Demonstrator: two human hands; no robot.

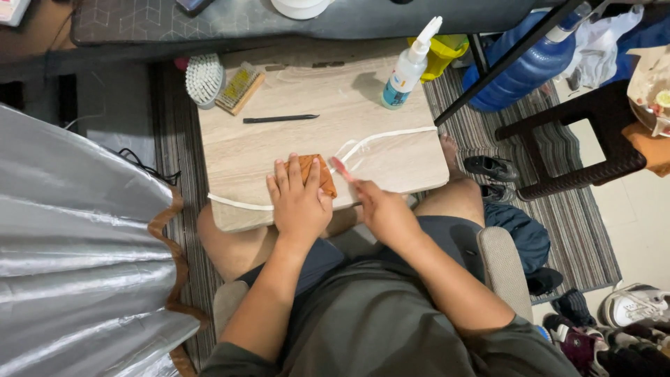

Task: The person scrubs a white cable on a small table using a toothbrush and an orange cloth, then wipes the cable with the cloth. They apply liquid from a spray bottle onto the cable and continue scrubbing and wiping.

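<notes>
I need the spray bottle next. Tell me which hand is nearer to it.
Right. The right hand lies below the clear plastic spray bottle; the left hand sits farther left.

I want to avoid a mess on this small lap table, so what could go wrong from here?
1. The spray bottle stands upright near the far edge of the wooden table; a jolt might tip it.
2. The white lace trails off the table edge and could snag or slide off.
3. The left hand pins the orange cloth while the right hand moves a pink-tipped brush close by; the bristles may catch the fingers.
</notes>
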